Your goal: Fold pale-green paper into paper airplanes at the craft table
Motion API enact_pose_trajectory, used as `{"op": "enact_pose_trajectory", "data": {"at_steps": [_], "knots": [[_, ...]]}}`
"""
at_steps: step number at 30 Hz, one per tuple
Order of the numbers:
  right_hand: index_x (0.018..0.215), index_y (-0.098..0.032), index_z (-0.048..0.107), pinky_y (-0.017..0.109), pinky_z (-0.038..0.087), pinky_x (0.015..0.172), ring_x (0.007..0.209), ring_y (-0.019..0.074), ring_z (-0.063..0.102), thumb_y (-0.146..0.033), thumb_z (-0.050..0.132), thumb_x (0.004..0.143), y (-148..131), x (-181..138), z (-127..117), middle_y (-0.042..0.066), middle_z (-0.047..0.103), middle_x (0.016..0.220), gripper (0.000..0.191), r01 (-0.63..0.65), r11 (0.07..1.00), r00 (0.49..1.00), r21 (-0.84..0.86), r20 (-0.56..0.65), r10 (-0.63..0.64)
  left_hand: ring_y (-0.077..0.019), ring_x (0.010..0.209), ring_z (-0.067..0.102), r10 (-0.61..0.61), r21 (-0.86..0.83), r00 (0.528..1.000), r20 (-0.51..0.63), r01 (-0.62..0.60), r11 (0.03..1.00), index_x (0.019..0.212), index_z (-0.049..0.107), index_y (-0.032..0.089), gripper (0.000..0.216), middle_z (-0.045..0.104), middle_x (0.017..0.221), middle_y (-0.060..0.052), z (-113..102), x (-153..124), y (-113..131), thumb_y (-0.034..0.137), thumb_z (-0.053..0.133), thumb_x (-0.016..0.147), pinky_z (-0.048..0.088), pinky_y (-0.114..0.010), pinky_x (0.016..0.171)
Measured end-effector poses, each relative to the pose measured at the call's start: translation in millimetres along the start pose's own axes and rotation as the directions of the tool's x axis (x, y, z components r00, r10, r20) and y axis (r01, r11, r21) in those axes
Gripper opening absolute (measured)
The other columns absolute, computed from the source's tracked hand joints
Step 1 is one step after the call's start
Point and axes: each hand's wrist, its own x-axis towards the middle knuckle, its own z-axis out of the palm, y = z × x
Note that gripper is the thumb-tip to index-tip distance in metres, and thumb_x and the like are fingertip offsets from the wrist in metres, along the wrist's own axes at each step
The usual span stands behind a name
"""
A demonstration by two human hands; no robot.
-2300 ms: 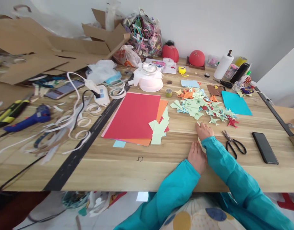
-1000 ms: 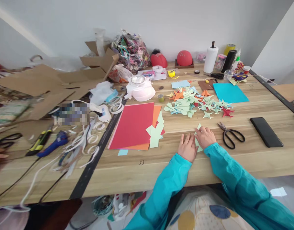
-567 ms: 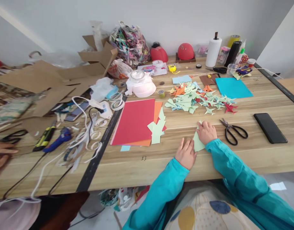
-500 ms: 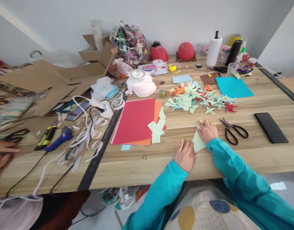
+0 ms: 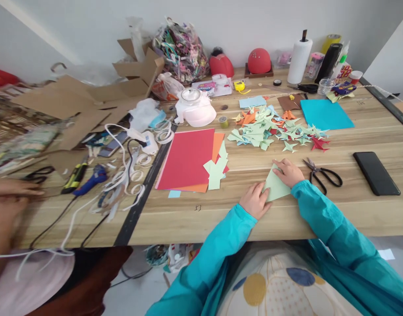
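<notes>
A light green piece of paper [image 5: 277, 186], roughly triangular and apparently folded, lies on the wooden table in front of me. My left hand [image 5: 254, 200] has its fingers on the paper's left corner. At the upper edge, the bent fingers of my right hand [image 5: 289, 173] hold the sheet down. Just right of that hand lie black-handled scissors [image 5: 322, 173], their blades apart. Beyond my hands is a heap of folded paper pieces [image 5: 260, 127], mostly light green, with some orange, red and blue. Cut light green strips [image 5: 215, 175] rest on the edge of a red sheet stack [image 5: 188, 158].
A black phone [image 5: 376, 173] lies to the right, below a blue sheet [image 5: 326, 114]. On the left are a blue glue gun [image 5: 91, 180], a yellow-black cutter [image 5: 74, 178], a power strip [image 5: 145, 140] with cords, and another person's hand [image 5: 17, 188]. Bottles stand at the back.
My left hand has moved slightly up the table onto the paper's corner, and more of the paper shows between my hands. The view has shifted a little; more of the other person's arm shows.
</notes>
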Motion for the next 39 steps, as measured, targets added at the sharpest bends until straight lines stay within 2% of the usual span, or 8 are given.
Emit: {"op": "enact_pose_trajectory", "data": {"at_steps": [7,11,17,20,26,31,34,39], "knots": [[0.120,-0.019,0.056,0.033,0.048,0.078,0.081,0.0175,0.057,-0.036,0.041,0.087,22.5,-6.6,0.2,0.009,0.056,0.102,0.039,0.206,0.919,0.978,0.337,-0.081,-0.190,-0.0279,0.099,0.054,0.135,0.148,0.986,0.099,-0.149,0.978,0.099,0.061,0.008,0.033,0.052,0.119,-0.020,-4.5,12.2,-7.3,0.031,0.047,0.080,0.045,-0.039,0.079],[0.113,-0.019,0.061,0.033,0.048,0.075,0.080,0.0181,0.057,-0.038,0.043,0.087,25.6,-6.8,2.5,0.009,0.057,0.099,0.037,0.252,0.889,0.968,0.381,-0.105,-0.229,-0.0292,0.101,0.052,0.163,0.147,0.963,0.216,-0.197,0.969,0.094,0.062,0.009,0.038,0.058,0.106,-0.019,-13.9,22.1,-7.8,0.041,0.049,0.079,0.043,-0.039,0.080],[0.108,-0.017,0.064,0.032,0.048,0.077,0.081,0.0170,0.057,-0.039,0.042,0.087,23.6,-6.8,0.2,0.009,0.058,0.096,0.038,0.253,0.874,0.968,0.415,-0.112,-0.227,-0.0271,0.086,0.054,0.125,0.194,0.935,0.332,-0.198,0.961,0.081,0.063,0.010,0.025,0.060,0.085,-0.017,-18.9,37.3,-1.9,0.031,0.050,0.076,0.042,-0.039,0.070],[0.107,-0.017,0.065,0.033,0.047,0.080,0.086,0.0174,0.058,-0.044,0.046,0.085,21.4,-9.9,-5.6,0.010,0.060,0.097,0.039,0.269,0.847,0.962,0.458,-0.087,-0.258,-0.0264,0.080,0.054,0.088,0.219,0.949,0.303,-0.159,0.963,0.075,0.063,0.011,0.020,0.060,0.080,-0.016,-15.3,42.0,-7.4,0.025,0.049,0.073,0.042,-0.039,0.064],[0.104,-0.020,0.066,0.039,0.041,0.091,0.099,0.0229,0.055,-0.052,0.071,0.061,23.5,-13.2,-10.1,0.009,0.060,0.107,0.053,0.314,0.843,0.941,0.438,-0.027,-0.337,-0.0254,0.082,0.056,0.045,0.160,0.988,0.149,-0.069,0.985,0.076,0.063,0.012,0.019,0.064,0.084,-0.013,-8.3,48.2,-30.7,0.020,0.046,0.076,0.045,-0.038,0.067],[0.094,-0.019,0.069,0.038,0.044,0.087,0.093,0.0211,0.057,-0.035,0.063,0.075,23.7,-12.2,-7.4,0.009,0.064,0.100,0.026,0.335,0.865,0.940,0.374,-0.064,-0.336,-0.0224,0.085,0.056,0.021,-0.029,1.000,0.012,-0.021,0.999,0.079,0.059,0.013,0.018,0.064,0.088,-0.012,-4.2,47.6,-43.9,0.013,0.041,0.080,0.046,-0.035,0.074],[0.085,-0.018,0.069,0.035,0.045,0.084,0.088,0.0190,0.057,-0.031,0.054,0.083,17.1,-12.8,-9.2,0.008,0.065,0.096,0.021,0.324,0.873,0.946,0.366,-0.100,-0.309,-0.0203,0.081,0.055,-0.042,-0.200,0.998,-0.054,0.030,0.979,0.079,0.056,0.014,0.015,0.064,0.084,-0.010,-0.4,48.7,-51.0,0.013,0.041,0.082,0.046,-0.034,0.074],[0.077,-0.018,0.065,0.033,0.048,0.076,0.081,0.0179,0.058,-0.031,0.048,0.086,5.2,-12.3,-11.4,0.008,0.066,0.089,0.023,0.174,0.919,0.982,0.354,-0.135,-0.134,-0.0166,0.071,0.057,-0.290,-0.457,0.956,-0.039,0.241,0.856,0.081,0.056,0.016,0.012,0.063,0.075,-0.006,4.6,56.2,-57.0,0.023,0.047,0.084,0.047,-0.030,0.067]]}}
